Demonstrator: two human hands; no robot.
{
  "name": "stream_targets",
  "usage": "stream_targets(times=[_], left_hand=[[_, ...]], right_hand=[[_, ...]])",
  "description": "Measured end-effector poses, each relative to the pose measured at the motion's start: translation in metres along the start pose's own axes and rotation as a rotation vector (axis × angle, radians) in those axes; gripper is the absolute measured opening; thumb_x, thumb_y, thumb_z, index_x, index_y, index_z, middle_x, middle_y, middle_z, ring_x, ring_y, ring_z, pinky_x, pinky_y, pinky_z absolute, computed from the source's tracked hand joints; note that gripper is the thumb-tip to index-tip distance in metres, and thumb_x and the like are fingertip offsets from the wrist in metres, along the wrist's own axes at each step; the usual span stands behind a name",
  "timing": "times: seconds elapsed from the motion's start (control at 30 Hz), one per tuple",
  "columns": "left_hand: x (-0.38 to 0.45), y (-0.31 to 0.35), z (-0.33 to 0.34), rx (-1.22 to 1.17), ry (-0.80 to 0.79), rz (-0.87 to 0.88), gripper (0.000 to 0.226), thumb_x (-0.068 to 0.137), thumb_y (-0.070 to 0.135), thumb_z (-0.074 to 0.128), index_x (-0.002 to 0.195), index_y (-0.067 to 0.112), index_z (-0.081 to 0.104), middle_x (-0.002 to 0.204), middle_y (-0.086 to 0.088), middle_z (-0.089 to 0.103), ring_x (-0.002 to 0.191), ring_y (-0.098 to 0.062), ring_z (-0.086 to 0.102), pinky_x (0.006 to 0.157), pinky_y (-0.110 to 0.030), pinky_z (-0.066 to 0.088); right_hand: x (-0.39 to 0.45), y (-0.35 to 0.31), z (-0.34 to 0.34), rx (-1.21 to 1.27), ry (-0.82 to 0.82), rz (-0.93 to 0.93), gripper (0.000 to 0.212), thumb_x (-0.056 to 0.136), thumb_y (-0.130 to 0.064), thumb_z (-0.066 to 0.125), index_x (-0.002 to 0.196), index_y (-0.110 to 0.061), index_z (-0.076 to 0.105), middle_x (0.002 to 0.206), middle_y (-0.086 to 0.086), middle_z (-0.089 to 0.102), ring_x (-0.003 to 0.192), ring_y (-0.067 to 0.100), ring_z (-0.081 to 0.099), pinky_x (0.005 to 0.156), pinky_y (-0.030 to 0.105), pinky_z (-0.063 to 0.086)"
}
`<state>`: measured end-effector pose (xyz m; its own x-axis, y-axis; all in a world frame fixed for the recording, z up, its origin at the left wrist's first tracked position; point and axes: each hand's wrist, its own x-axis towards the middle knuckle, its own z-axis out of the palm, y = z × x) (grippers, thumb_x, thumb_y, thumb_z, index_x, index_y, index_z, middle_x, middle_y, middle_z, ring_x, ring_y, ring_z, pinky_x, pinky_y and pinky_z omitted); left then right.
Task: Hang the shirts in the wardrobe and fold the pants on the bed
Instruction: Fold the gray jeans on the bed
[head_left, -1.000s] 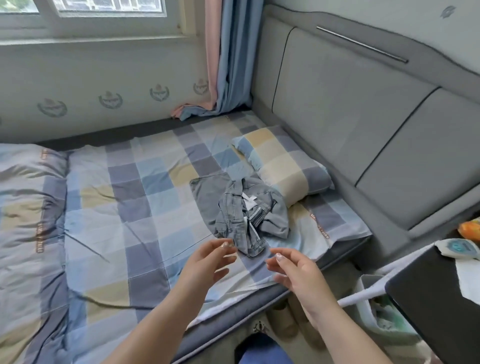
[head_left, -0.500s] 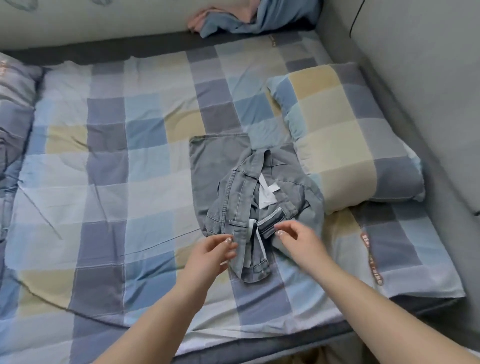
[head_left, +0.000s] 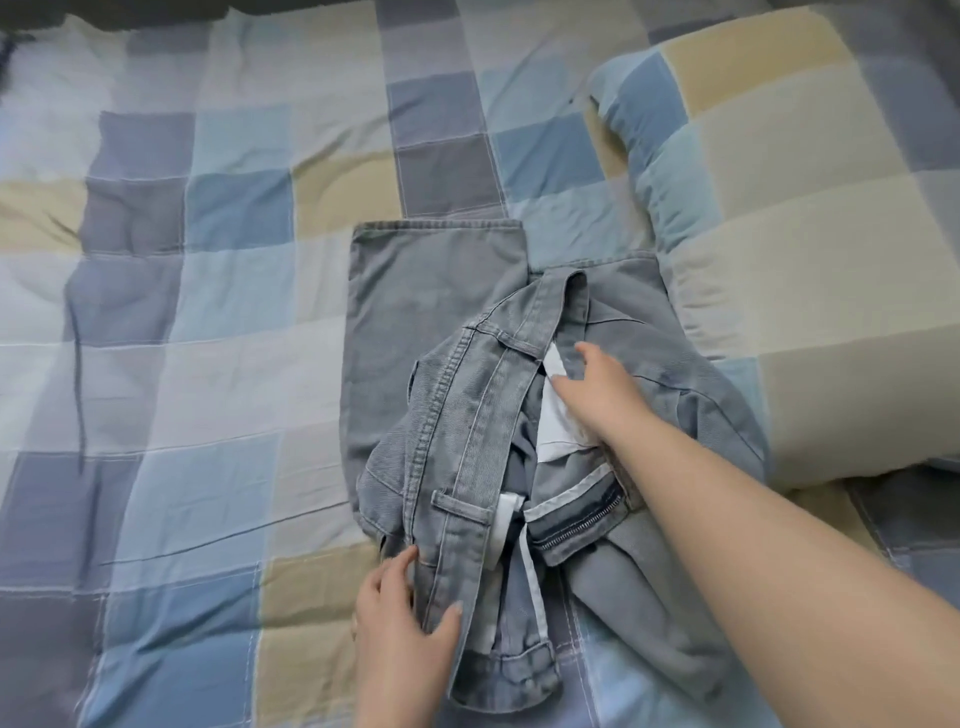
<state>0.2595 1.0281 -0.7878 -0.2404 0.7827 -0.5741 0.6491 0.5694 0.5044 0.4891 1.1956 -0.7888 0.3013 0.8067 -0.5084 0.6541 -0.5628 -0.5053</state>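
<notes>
A pair of grey-blue jeans (head_left: 431, 312) lies crumpled on the checked bed sheet (head_left: 208, 364), with one leg stretched flat toward the far side. The waistband, open zipper and white pocket lining face up. My left hand (head_left: 402, 623) pinches the near end of the waistband between thumb and fingers. My right hand (head_left: 597, 384) reaches over the heap and grips the far part of the waistband beside the white lining.
A checked pillow (head_left: 805, 234) lies right of the jeans, touching their right edge. The sheet spreads wide to the left and beyond the jeans. A dark strip (head_left: 130, 8) runs along the far edge of the bed.
I have leaned in over the bed. My left hand has taken hold of the near waistband, and my right hand has moved further away to grip the far waistband.
</notes>
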Motion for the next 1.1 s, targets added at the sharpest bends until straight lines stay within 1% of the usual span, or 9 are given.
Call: stream_targets(times=[0.17,0.33,0.43,0.5,0.6,0.7,0.8,0.93,1.1], left_hand=[[0.004,-0.009,0.023,0.109,-0.035,0.096,0.103,0.064,0.014,0.084,0.149,0.021,0.026,0.149,-0.013,0.022,0.137,-0.030,0.029,0.113,-0.038,0.024],[0.014,-0.015,-0.001,-0.055,0.017,0.160,0.065,0.077,-0.005,0.060,0.136,0.020,0.047,0.128,0.004,0.046,0.120,-0.013,0.045,0.103,-0.026,0.032],[0.012,-0.002,-0.034,-0.214,0.106,0.131,0.025,0.083,-0.005,0.055,0.097,0.012,0.067,0.092,-0.006,0.065,0.088,-0.011,0.058,0.079,-0.022,0.044],[0.012,0.010,-0.060,-0.351,0.184,0.089,0.017,0.088,0.002,0.053,0.075,0.012,0.060,0.072,-0.006,0.058,0.068,-0.013,0.051,0.064,-0.023,0.041],[0.006,0.030,-0.107,-0.473,0.250,0.058,0.012,0.092,0.022,0.056,0.085,0.013,0.061,0.077,-0.004,0.061,0.073,-0.020,0.054,0.068,-0.036,0.041],[-0.013,0.055,-0.157,-0.490,0.278,0.091,0.008,0.094,0.020,0.056,0.098,0.018,0.063,0.085,0.000,0.066,0.078,-0.016,0.060,0.070,-0.033,0.045],[-0.039,0.082,-0.208,-0.506,0.303,0.150,0.018,0.094,0.019,0.055,0.079,0.009,0.059,0.073,-0.004,0.059,0.067,-0.017,0.051,0.060,-0.031,0.038],[-0.066,0.106,-0.270,-0.555,0.367,0.128,0.035,0.093,0.026,0.054,0.083,-0.008,0.052,0.073,-0.013,0.049,0.068,-0.021,0.044,0.060,-0.034,0.033],[-0.104,0.112,-0.372,-0.527,0.460,0.159,0.018,0.087,0.020,0.051,0.077,0.005,0.050,0.070,-0.007,0.044,0.068,-0.022,0.040,0.056,-0.033,0.029]], right_hand=[[0.032,0.000,0.010,0.177,0.029,0.088,0.058,0.083,-0.027,0.064,0.135,-0.013,0.042,0.134,0.010,0.053,0.121,0.030,0.051,0.091,0.030,0.040],[0.027,-0.005,0.012,0.366,0.005,0.180,0.050,0.080,-0.026,0.071,0.122,-0.004,0.056,0.117,0.012,0.062,0.104,0.029,0.060,0.081,0.031,0.046],[0.005,-0.017,-0.005,0.672,0.010,0.263,0.053,0.073,-0.052,0.070,0.104,-0.009,0.064,0.095,0.005,0.064,0.086,0.023,0.061,0.080,0.031,0.047],[-0.004,-0.023,-0.021,0.843,0.059,0.343,0.064,0.061,-0.070,0.062,0.096,-0.017,0.061,0.094,0.001,0.059,0.087,0.021,0.058,0.090,0.035,0.046],[-0.031,-0.035,-0.051,0.760,0.090,0.199,0.047,0.087,-0.042,0.056,0.126,-0.015,0.053,0.116,0.005,0.057,0.107,0.025,0.057,0.097,0.036,0.044],[-0.072,-0.053,-0.082,0.676,-0.006,0.080,0.068,0.088,-0.018,0.058,0.148,-0.025,0.028,0.136,0.003,0.048,0.114,0.021,0.055,0.095,0.036,0.046],[-0.117,-0.087,-0.107,0.617,-0.153,-0.021,0.036,0.085,-0.001,0.055,0.117,-0.017,0.061,0.104,0.008,0.066,0.072,0.009,0.062,0.062,0.020,0.048],[-0.184,-0.136,-0.124,0.460,-0.042,-0.113,0.003,0.088,-0.012,0.057,0.087,-0.015,0.059,0.079,0.002,0.058,0.069,0.015,0.053,0.061,0.024,0.041],[-0.260,-0.200,-0.147,0.184,0.205,-0.190,0.024,0.090,-0.029,0.057,0.078,-0.014,0.043,0.070,0.001,0.045,0.071,0.024,0.044,0.056,0.034,0.029]])
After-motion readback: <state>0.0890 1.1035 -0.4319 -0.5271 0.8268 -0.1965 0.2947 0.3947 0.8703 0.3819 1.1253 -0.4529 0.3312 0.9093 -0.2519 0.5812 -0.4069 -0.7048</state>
